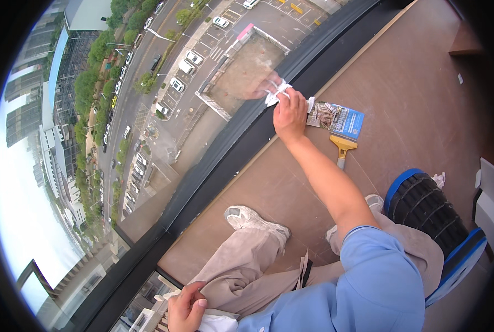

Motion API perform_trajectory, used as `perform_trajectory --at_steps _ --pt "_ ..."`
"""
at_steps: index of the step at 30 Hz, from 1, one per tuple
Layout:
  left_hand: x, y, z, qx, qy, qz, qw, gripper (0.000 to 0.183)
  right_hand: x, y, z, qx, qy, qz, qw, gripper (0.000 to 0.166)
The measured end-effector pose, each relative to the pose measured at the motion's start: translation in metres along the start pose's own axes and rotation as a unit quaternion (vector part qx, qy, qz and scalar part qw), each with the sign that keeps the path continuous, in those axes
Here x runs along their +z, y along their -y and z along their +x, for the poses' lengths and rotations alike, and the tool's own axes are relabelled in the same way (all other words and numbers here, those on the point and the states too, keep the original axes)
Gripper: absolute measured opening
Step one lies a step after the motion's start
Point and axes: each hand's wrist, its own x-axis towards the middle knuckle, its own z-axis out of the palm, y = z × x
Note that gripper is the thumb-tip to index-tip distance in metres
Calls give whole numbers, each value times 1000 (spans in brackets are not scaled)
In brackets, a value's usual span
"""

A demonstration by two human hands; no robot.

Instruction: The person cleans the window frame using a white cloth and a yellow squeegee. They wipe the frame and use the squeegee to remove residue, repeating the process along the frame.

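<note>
My right hand [290, 112] presses a crumpled white tissue [277, 92] against the lower part of the window glass [247, 79], just above the dark frame [226, 153]. A faint reflection of the hand shows in the pane. My left hand [186, 309] is low at the left, near my knee, its fingers curled. Beside it lies a white cloth or paper [218, 321], and I cannot tell if the hand grips it. A scraper with a yellow head [343, 143] and grey handle lies on the brown floor, its blade end by a blue printed packet [348, 121].
A black basket with a blue rim [427, 207] stands by my right leg, a crumpled tissue [439, 179] next to it. My shoes [255, 222] rest on the brown floor [396, 83]. White items [490, 203] are at the right edge. Outside lie a street and parked cars far below.
</note>
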Motion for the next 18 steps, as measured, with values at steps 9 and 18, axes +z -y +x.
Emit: perform_trajectory --at_steps 9,18 --pt "-33 -5 36 343 112 1 933 51 -68 25 -46 -240 147 128 951 12" --pt "-33 28 26 357 130 8 925 52 -12 19 -30 -2 57 -15 998 39"
